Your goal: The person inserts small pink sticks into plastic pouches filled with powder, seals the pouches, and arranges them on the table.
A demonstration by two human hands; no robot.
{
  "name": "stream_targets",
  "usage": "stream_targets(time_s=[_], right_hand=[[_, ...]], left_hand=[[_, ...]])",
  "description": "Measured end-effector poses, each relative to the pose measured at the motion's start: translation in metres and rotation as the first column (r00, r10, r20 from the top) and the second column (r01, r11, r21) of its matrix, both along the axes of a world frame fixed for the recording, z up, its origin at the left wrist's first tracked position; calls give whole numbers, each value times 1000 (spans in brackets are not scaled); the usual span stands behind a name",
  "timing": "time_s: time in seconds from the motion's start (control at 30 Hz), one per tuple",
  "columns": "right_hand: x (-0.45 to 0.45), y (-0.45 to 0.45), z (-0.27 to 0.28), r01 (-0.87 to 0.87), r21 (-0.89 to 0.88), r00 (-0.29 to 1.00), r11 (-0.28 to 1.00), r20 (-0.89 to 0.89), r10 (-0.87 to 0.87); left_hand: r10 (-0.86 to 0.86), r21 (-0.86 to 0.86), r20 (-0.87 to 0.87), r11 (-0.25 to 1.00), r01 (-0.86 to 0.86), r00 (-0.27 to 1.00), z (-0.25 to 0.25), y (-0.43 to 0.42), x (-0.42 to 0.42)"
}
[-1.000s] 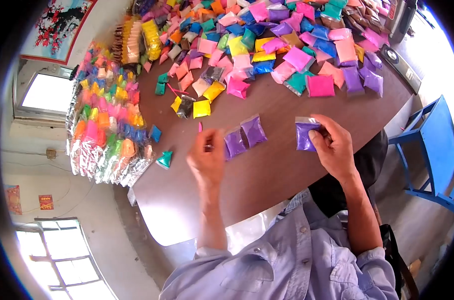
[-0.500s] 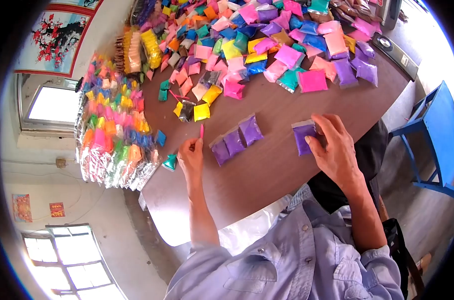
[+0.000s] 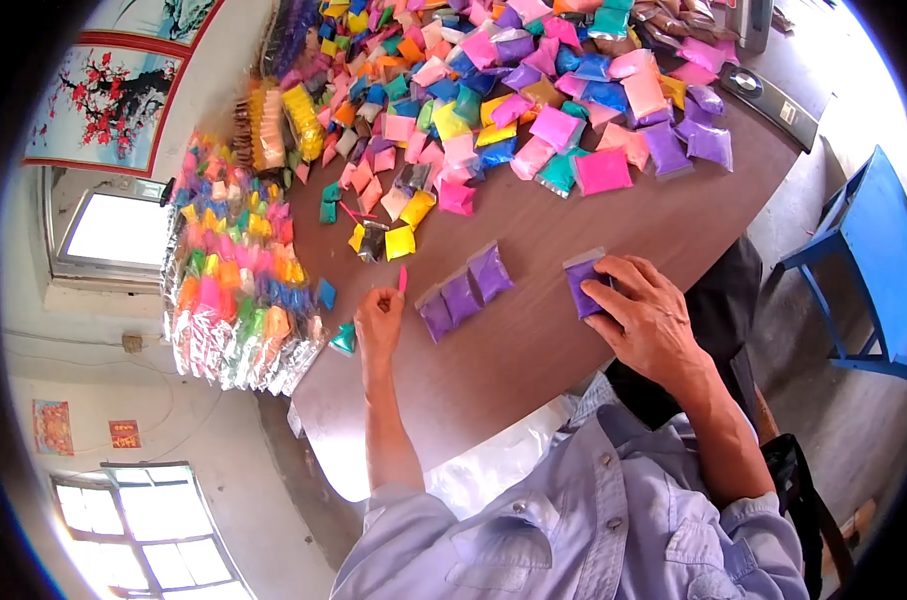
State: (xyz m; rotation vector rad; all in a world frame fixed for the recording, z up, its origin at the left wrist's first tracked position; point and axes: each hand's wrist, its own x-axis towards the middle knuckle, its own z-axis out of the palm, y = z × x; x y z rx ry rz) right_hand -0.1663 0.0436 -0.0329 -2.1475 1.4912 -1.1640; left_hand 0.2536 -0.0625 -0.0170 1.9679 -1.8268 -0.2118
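Pinched in my left hand (image 3: 379, 318) is a small pink stick (image 3: 403, 279), pointing up from the fingertips. My right hand (image 3: 645, 312) has its thumb and fingers on the right side of a purple packet (image 3: 580, 284), a clear bag with soft-looking purple filling. Between my hands lie three more purple packets (image 3: 463, 296) side by side in a slanting row, touching or overlapping. A small green packet (image 3: 343, 339) lies just left of my left hand.
A large heap of coloured packets (image 3: 493, 100) covers the table's (image 3: 513, 365) far side. Bundled bags of packets (image 3: 235, 270) hang or stack at the left edge. Yellow packets (image 3: 400, 242) lie ahead of my left hand. A blue stool (image 3: 858, 260) stands to the right.
My right hand has drawn the purple packet slightly left, nearer the row of three, and its fingers reach further over it. My left hand keeps the pink stick. The camera view has shifted a little.
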Motion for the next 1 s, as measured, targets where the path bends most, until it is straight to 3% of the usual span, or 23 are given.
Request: stream_targets(time_s=[0.07,0.13,0.17,0.23,0.27,0.33,0.37,0.43,0.5,0.63,0.7,0.8,1.0], right_hand=[[-1,2,1,7,-3,1000,1000,15,-7],[-3,4,2,14,-3,1000,1000,27,-14],[-4,6,1,15,-22,999,1000,42,-14],[-7,8,1,26,-34,998,999,53,-24],[-9,9,1,19,-42,998,999,61,-17],[-11,12,1,17,-31,998,999,58,-16],[-11,12,0,13,-48,998,999,56,-11],[-10,12,-3,13,-73,999,997,50,-9],[-10,12,-4,13,-71,999,997,49,-10],[-11,15,-5,16,-61,997,998,80,-11],[-10,16,-5,26,-65,996,998,89,-21],[-10,16,-8,34,-81,994,996,109,-25],[-11,15,-8,13,-75,996,997,93,-6]], left_hand=[[-7,27,46,1000,5,999,-4,1,5],[-88,-113,291,986,125,953,-10,2,10],[-94,-111,290,985,131,953,-11,3,14],[3,-104,109,995,8,994,1,7,0],[-8,-95,103,995,18,995,8,10,-12],[9,-45,-259,999,-22,966,45,29,-71],[8,-31,-268,999,-17,963,51,39,-94],[-90,99,-313,987,127,945,52,58,-142],[-182,113,-440,960,255,879,38,75,-187],[-360,72,-400,904,420,843,12,88,-228],[-492,-98,-286,869,485,823,6,89,-238],[-362,2,-343,922,386,867,8,85,-240],[-447,-22,-194,892,452,873,13,59,-234]])
